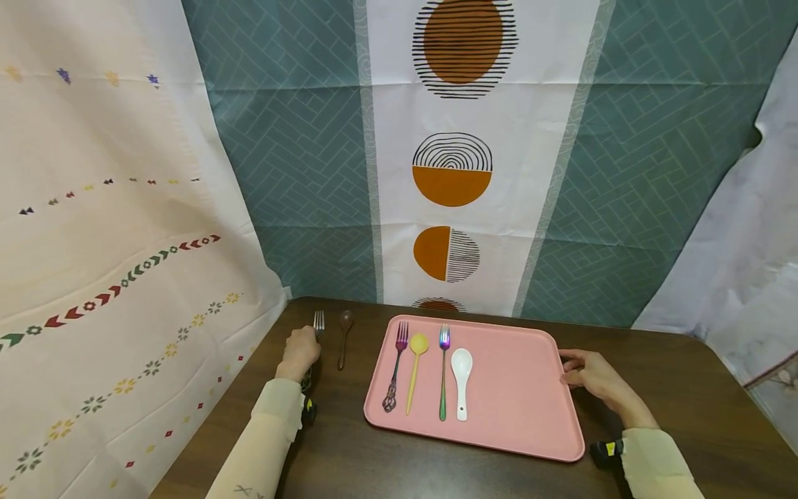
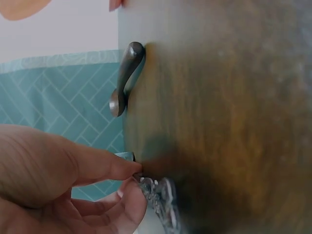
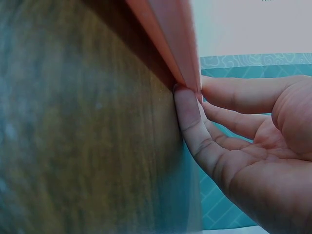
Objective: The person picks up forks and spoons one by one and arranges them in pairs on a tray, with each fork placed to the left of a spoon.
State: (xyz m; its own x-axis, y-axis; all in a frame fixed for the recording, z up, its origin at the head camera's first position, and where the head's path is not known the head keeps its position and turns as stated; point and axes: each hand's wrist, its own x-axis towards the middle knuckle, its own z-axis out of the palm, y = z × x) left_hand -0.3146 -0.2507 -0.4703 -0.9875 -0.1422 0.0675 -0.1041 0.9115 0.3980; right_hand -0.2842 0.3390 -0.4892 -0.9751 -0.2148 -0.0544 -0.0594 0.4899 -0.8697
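Note:
My left hand (image 1: 300,352) pinches a silver fork (image 1: 318,323) with an ornate handle (image 2: 165,202) between thumb and fingertips, at the table's left side. The fork's tines point to the back; the hand hides its middle. Just right of it lies a dark brown spoon (image 1: 344,338). My right hand (image 1: 592,378) pinches the right rim of a pink tray (image 3: 170,39), with a digit at its underside. On the tray (image 1: 517,388), from left to right, lie a purple fork (image 1: 399,357), a yellow spoon (image 1: 415,360), a rainbow-coloured fork (image 1: 444,360) and a white spoon (image 1: 462,371).
The dark wooden table (image 1: 337,450) runs back to a green and white curtain (image 1: 312,173) with orange circles. A cream patterned cloth (image 1: 125,242) hangs along the left side, and a pale cloth (image 1: 736,263) on the right.

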